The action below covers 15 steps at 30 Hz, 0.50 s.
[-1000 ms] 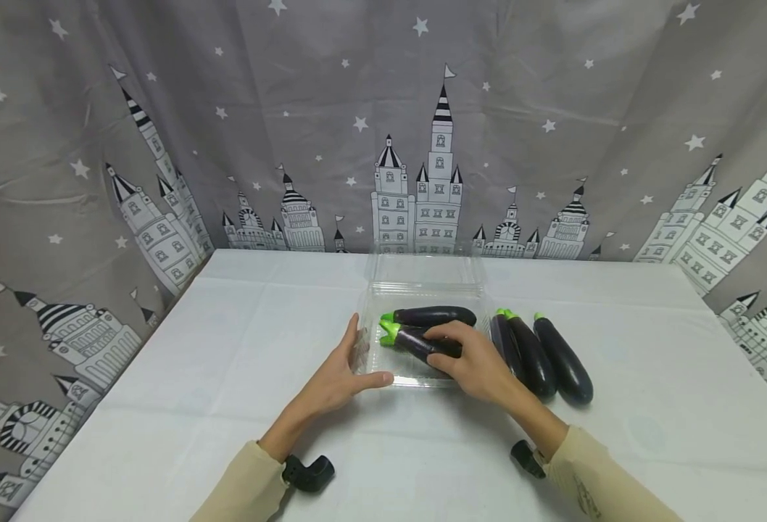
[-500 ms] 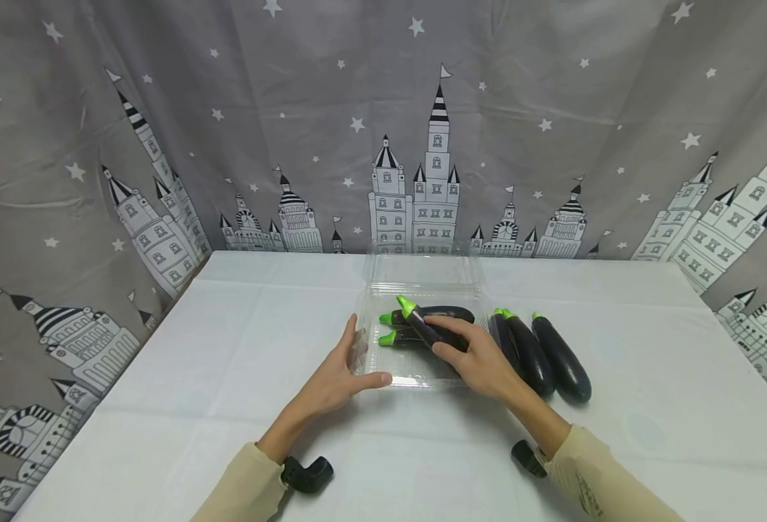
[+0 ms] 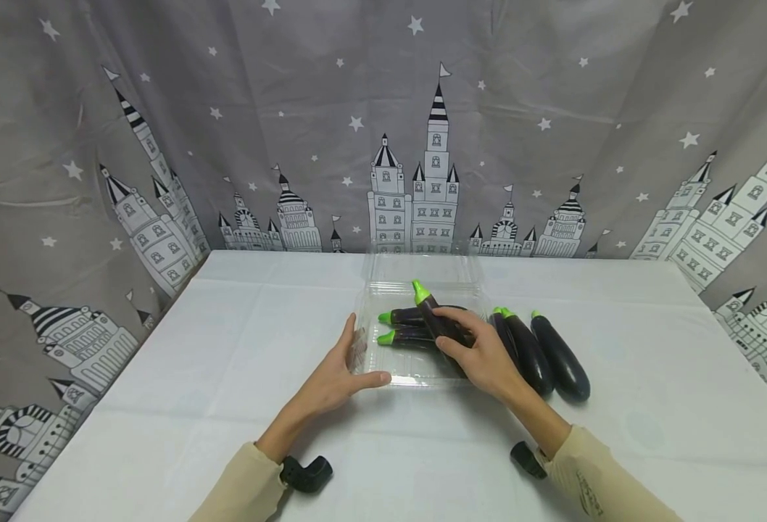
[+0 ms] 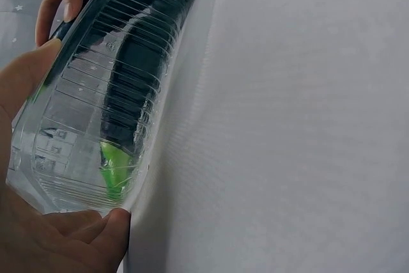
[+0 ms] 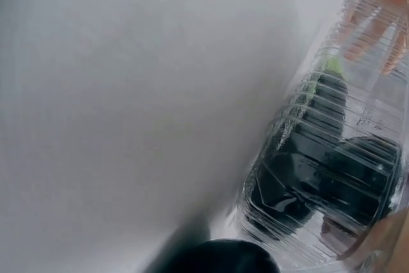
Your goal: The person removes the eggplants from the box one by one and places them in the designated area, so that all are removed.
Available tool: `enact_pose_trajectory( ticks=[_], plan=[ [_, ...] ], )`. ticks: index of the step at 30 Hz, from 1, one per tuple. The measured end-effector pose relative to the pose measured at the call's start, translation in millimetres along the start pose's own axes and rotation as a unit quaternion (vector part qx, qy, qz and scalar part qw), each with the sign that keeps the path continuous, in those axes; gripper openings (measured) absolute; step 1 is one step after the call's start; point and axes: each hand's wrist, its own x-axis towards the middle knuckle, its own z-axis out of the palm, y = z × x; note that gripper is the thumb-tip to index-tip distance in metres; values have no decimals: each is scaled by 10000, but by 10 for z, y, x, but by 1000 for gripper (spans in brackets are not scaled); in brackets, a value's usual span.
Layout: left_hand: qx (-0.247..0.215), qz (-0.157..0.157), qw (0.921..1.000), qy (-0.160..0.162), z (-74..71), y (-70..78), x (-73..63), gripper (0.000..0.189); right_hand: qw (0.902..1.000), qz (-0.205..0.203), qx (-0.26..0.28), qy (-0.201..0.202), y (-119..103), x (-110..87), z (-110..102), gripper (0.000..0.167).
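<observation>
A clear plastic clamshell container (image 3: 390,366) lies on the table with its lid (image 3: 423,268) folded back. Two eggplants with green stems, a rear one (image 3: 408,317) and a nearer one (image 3: 406,338), lie crosswise inside. My right hand (image 3: 484,355) grips a third eggplant (image 3: 430,313) from above, tilted across those two, its stem toward the back and its lower end low in the container. My left hand (image 3: 331,377) holds the container's left front corner; in the left wrist view the thumb (image 4: 32,68) is on the rim and the fingers (image 4: 96,231) are at the bottom corner.
Several more eggplants lie close to the container's right side, one beside it (image 3: 528,351) and one outermost (image 3: 561,359). A white cloth (image 3: 240,333) covers the table. Behind it hangs a grey curtain (image 3: 259,87) with castles and stars.
The right hand's eggplant has swung from lying beside the rear one to a steeper slant, stem now raised toward the back and right. Another eggplant shows beneath it. The left hand stays put.
</observation>
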Motion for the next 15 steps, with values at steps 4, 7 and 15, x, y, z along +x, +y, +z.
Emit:
enact_pose_trajectory(
  ticks=[4,7,15],
  plan=[
    [45,19,10000,0,1,-7,-2,120,10000,30,-20,77,5,1,7,46],
    [70,49,10000,-10,-1,-14,-1,120,9999,61,-19,78,6,5,7,51],
    [70,29,10000,16,4,4,-4,120,9992,78,313,220,4,6,-16,51]
  ],
)
